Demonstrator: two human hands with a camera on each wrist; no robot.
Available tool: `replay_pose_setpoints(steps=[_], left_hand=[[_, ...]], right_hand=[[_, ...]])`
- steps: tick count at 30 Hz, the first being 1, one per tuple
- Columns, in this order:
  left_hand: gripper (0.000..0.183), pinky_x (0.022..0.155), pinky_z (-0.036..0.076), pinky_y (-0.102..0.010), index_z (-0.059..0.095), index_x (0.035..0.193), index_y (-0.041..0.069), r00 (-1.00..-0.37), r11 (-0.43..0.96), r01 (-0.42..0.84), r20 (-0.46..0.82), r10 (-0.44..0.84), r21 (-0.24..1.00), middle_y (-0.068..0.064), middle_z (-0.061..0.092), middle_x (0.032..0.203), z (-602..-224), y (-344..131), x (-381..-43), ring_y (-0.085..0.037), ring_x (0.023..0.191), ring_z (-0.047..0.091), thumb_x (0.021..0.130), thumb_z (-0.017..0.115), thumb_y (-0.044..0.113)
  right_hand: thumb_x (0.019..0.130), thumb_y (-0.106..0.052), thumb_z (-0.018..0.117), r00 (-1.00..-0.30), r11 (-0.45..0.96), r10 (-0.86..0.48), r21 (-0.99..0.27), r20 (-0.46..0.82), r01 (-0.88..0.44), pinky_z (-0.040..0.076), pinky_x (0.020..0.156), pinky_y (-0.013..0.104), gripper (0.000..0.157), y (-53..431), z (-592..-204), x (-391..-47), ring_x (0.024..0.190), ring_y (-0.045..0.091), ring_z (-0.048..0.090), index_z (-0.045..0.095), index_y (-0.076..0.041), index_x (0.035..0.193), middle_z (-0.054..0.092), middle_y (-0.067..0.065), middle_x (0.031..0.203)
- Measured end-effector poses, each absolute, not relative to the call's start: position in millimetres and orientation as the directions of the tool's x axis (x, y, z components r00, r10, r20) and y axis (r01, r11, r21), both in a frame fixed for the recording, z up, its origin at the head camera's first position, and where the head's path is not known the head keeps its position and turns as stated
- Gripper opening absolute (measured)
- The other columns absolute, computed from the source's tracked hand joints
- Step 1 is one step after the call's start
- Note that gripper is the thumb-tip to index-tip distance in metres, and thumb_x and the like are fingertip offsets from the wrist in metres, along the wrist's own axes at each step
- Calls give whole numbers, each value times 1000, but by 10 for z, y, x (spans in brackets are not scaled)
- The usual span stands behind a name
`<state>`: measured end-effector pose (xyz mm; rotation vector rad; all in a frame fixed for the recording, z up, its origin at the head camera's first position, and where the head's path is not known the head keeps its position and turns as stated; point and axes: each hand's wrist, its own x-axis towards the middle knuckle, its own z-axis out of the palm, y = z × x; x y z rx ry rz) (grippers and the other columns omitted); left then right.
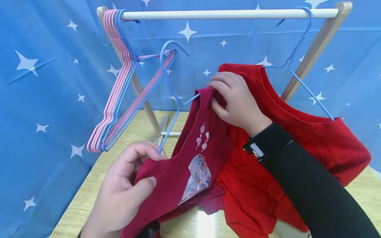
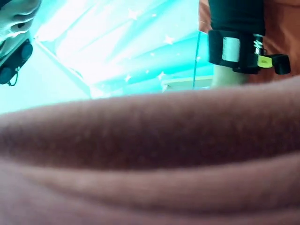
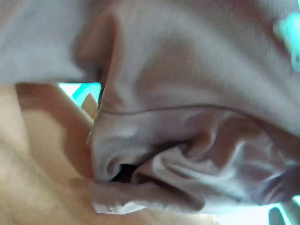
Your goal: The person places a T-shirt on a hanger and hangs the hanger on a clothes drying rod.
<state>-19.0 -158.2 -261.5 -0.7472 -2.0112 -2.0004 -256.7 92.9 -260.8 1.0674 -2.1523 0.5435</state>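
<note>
A dark red shirt [image 1: 186, 165] with a picture print hangs between the two hands in the head view. A blue hanger [image 1: 169, 81] sits partly inside its neckline, hook up and free of the rail. My left hand [image 1: 119, 190] grips the near shoulder, thumb outside, fingers by the hanger's lower end. At the far shoulder, my right hand [image 1: 235, 99] pinches the fabric with bent fingers; cloth covers that hanger arm. Folds of the shirt's cloth [image 3: 183, 93] fill the right wrist view, colours washed out. Blurred skin blocks most of the left wrist view.
A white rail [image 1: 208, 15] on a wooden frame spans the back. Several pink and blue hangers [image 1: 111, 129] hang at its left. At its right, a bright red garment [image 1: 321, 145] hangs on another blue hanger [image 1: 309, 91]. Below is a wood-grain table [image 1: 86, 198]; behind, a blue star-patterned curtain [image 1: 50, 99].
</note>
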Motion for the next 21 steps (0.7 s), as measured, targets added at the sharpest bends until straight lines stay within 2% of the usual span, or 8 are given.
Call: replay_pose_setpoints(steps=[2,4,8,11,17,21], left_hand=[[50,71,58,-37,49,117,-6,-835,-61,504,504,219,862,-22,49,117,-2618,-1563,-187,-33,102,54,74,39,-30],[54,72,58,-41,46,120,-6,-809,-105,511,519,276,853,-24,46,124,-2623,-1550,-169,-37,109,52,72,39,-30],[58,80,57,-45,41,125,-6,-716,-209,532,568,407,821,-29,32,142,-2642,-1520,-138,-47,128,36,70,45,-23],[58,86,55,-44,37,128,-6,-681,-251,530,582,443,810,-30,24,148,-2651,-1506,-134,-50,131,31,73,52,-17],[72,82,56,-45,25,143,-7,-723,-230,482,532,441,846,-26,24,153,-2625,-1521,-92,-48,121,44,77,52,-21],[75,77,57,-49,21,149,0,-801,-200,420,465,378,885,-27,39,142,-2574,-1570,-58,-45,116,49,83,49,-20]], right_hand=[[82,-26,75,-397,551,-525,-55,753,-833,43,102,47,42,890,-2605,-2539,115,25,54,66,-9,119,63,10,122],[85,-25,73,-389,553,-499,-61,774,-831,46,100,45,36,870,-2599,-2511,110,25,57,67,-8,117,65,10,117],[90,-23,67,-443,604,-451,-100,775,-790,50,96,43,31,849,-2593,-2473,104,24,60,68,-6,115,67,10,112],[92,-24,64,-498,642,-425,-136,756,-754,51,94,42,30,815,-2602,-2470,102,24,60,66,-6,117,67,10,110],[94,-27,61,-574,702,-384,-175,723,-690,54,89,41,28,752,-2615,-2484,91,21,62,65,-9,115,67,8,100],[96,-28,58,-622,729,-360,-207,695,-652,54,89,40,29,755,-2619,-2492,89,21,64,64,-9,117,68,8,99]])
